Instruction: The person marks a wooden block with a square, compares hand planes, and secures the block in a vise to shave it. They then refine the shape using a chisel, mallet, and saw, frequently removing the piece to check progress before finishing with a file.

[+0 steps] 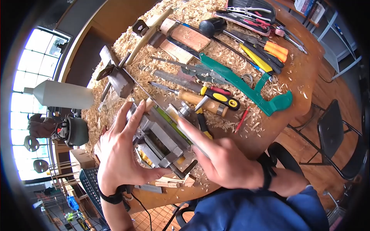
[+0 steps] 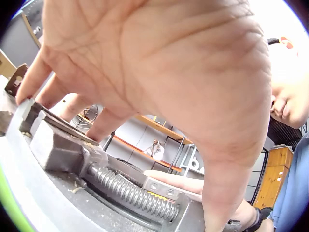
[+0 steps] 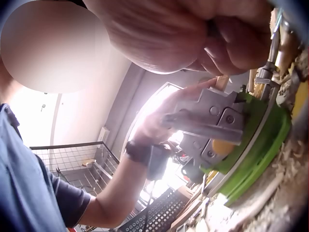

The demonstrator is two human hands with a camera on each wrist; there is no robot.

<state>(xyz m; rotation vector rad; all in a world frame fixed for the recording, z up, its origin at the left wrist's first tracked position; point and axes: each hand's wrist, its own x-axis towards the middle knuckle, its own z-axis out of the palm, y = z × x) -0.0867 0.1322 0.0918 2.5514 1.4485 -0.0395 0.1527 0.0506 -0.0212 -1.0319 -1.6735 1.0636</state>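
A grey metal vise (image 1: 158, 138) with a screw (image 2: 135, 193) and a green part (image 3: 260, 159) sits at the table's near edge. My left hand (image 1: 125, 150) spans it with fingers spread; the fingertips touch its far end beside a small wood piece (image 1: 148, 104), and the thumb lies near its crank. On the vise's other side is my right hand (image 1: 227, 159), index finger stretched along a slim grey tool (image 1: 199, 146), the other fingers curled. In the right wrist view the right hand (image 3: 193, 38) hides what it holds.
Wood shavings (image 1: 131, 42) cover much of the table (image 1: 304, 77). Beyond the vise lie a wooden mallet (image 1: 121, 82), a wooden-handled chisel (image 1: 200, 102), a green saw (image 1: 246, 90) and orange-handled tools (image 1: 275, 51). A white bottle (image 1: 63, 94) stands left; a folding chair (image 1: 333, 131) is right.
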